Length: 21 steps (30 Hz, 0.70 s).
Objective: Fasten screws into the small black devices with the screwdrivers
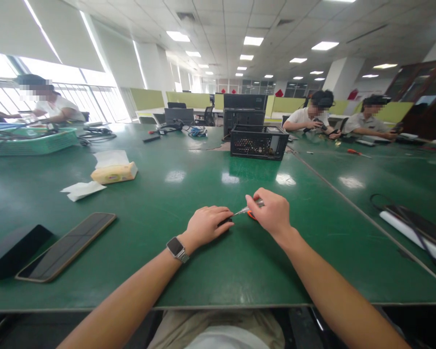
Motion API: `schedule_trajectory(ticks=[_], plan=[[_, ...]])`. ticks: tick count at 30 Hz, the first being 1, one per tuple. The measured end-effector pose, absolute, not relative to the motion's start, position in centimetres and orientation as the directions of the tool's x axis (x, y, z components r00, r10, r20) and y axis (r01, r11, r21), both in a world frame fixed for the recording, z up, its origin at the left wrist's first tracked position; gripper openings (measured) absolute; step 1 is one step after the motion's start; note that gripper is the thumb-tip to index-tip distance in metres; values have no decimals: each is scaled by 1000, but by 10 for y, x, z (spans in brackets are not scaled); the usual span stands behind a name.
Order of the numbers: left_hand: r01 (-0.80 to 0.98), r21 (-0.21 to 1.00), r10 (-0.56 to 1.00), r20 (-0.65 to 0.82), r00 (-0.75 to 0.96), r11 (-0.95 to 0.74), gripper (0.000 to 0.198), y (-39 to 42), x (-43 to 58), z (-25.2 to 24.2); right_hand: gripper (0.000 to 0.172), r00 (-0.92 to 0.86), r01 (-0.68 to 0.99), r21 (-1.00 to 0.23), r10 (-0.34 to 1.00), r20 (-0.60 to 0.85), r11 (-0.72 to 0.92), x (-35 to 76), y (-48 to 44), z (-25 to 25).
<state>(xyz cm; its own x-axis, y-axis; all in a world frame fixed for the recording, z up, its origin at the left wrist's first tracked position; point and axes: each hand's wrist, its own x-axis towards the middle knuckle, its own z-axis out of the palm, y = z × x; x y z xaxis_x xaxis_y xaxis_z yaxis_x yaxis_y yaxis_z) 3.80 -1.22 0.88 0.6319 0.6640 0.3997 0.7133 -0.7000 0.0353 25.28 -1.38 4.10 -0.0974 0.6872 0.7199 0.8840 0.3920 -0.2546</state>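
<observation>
My left hand rests on the table with its fingers closed around a small black object, mostly hidden beneath them. In my right hand is a slim screwdriver with a pale handle. It tilts down to the left, and its thin tip meets the black object by my left fingertips; whether the tip is in a screw is too small to tell. Just below the right fingers lies something orange and black, partly covered by that hand.
A green table spans the view. To the left are a phone, a black box, a tissue pack and a green basket. Ahead stands a black computer case; right, a white power bank-like block. Several people sit farther off.
</observation>
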Motion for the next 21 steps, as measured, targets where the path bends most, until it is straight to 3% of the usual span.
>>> schedule_trajectory(ticks=[2,4,12,21], plan=[[715,36,668,392,633,-698,34,-13,38,9,29,-233,806,-134,518,823,577,241,-24,41],[715,40,672,384,634,-698,32,-13,39,10,30,-298,756,-50,412,861,652,232,-31,39],[733,34,684,392,615,-679,28,-15,40,12,25,-363,695,51,289,886,717,217,-36,32],[721,47,681,375,629,-691,35,-13,38,10,24,-34,787,-341,588,808,514,243,-14,33]])
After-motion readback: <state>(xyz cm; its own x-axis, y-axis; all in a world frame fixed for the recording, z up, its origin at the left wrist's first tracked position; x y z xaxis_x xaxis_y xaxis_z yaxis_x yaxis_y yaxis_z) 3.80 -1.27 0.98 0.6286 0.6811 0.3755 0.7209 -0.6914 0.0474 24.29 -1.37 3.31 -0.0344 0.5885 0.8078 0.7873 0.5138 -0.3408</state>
